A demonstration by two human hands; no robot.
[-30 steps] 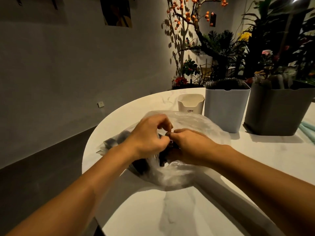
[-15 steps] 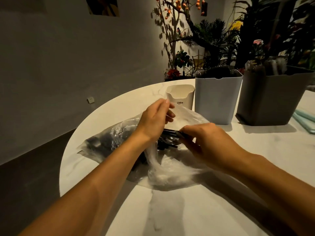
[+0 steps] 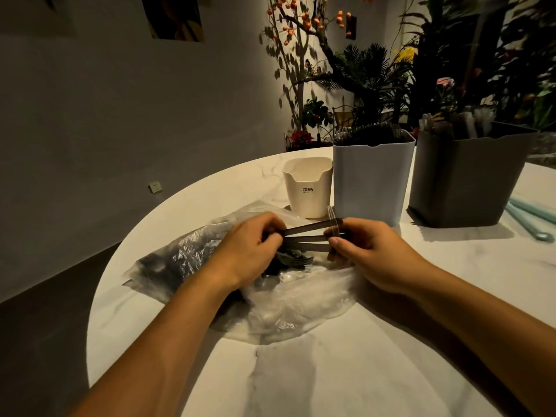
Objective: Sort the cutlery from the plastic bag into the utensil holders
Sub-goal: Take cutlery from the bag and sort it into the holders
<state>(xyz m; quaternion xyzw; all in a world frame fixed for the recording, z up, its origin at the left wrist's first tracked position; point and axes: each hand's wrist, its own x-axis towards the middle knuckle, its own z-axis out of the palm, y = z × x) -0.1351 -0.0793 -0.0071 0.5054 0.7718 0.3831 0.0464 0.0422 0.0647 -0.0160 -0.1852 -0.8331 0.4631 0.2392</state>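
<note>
Over a crumpled clear plastic bag (image 3: 270, 296) on a round white marble table (image 3: 331, 371), a person's left hand (image 3: 249, 254) and right hand (image 3: 370, 254) pinch opposite ends of three dark, flat-handled cutlery pieces (image 3: 307, 237), fanned just above the bag's mouth. More dark forks and spoons (image 3: 293, 260) lie inside it. Beyond the bag stand a small cream holder (image 3: 307, 188), a tall pale-blue holder (image 3: 370, 179) and a grey holder (image 3: 463, 179). The step likely goes best by separating the pieces by type before dropping them in.
</note>
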